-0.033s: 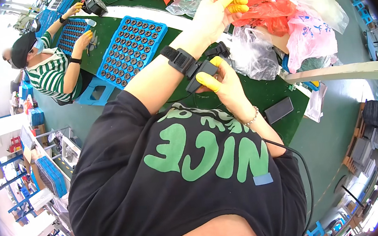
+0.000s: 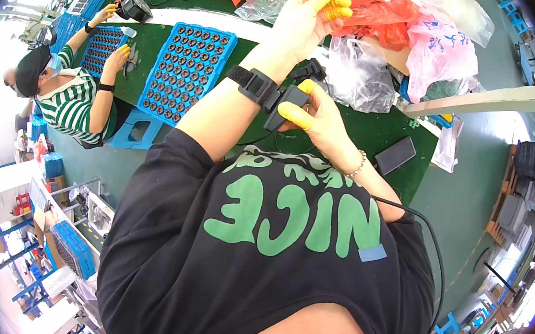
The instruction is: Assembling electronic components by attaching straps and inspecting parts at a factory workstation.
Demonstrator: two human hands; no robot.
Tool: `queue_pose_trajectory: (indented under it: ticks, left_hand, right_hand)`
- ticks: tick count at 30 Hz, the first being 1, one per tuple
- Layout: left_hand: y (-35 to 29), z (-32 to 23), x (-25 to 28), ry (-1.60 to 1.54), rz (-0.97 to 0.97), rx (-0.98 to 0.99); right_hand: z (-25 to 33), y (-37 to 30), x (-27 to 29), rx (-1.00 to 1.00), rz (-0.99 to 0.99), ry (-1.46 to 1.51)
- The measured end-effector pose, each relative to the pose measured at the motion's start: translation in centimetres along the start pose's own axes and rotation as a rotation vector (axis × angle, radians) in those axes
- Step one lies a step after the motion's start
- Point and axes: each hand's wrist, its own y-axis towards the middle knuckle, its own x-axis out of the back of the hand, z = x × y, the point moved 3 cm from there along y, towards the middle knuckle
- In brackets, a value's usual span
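The left hand (image 2: 304, 23) reaches wide into the red bag (image 2: 388, 14), upper middle. The right hand (image 2: 317, 113) holds a black part (image 2: 284, 106). Nothing looks finished yet.

A small black device (image 2: 288, 103), flat and oblong, sits just above the frame's centre, tilted, pinched by yellow-capped fingers, while a crumpled red plastic bag (image 2: 383, 16) lies at the upper right, touched by other capped fingertips.
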Motion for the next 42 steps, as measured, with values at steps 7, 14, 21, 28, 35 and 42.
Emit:
queue_pose_trajectory:
  ticks: [7,14,21,28,35,42]
  left_hand:
    - [0.3,0.3,-0.1,0.077,-0.022,-0.087]
    - [-0.8,-0.7,-2.4,-0.118,0.042,-0.022]
    - [-2.1,-1.4,-4.6,-0.199,0.15,0.023]
    - [-5.6,-1.1,-9.7,0.054,0.345,0.108]
    - [-13.4,6.5,-11.5,0.894,1.269,-0.355]
    - [-12.1,11.3,-7.3,0.961,1.194,0.01]
  right_hand:
    - [-0.8,-0.3,0.0,-0.04,-0.028,-0.051]
    - [0.0,-0.7,1.0,-0.174,0.289,0.304]
    - [-1.0,-0.3,1.9,-0.291,0.428,0.443]
    - [-4.3,2.2,5.5,-0.319,0.545,0.527]
    - [3.6,6.2,5.9,-0.354,0.414,-0.001]
    - [5.9,5.9,5.7,-0.236,0.276,-0.343]
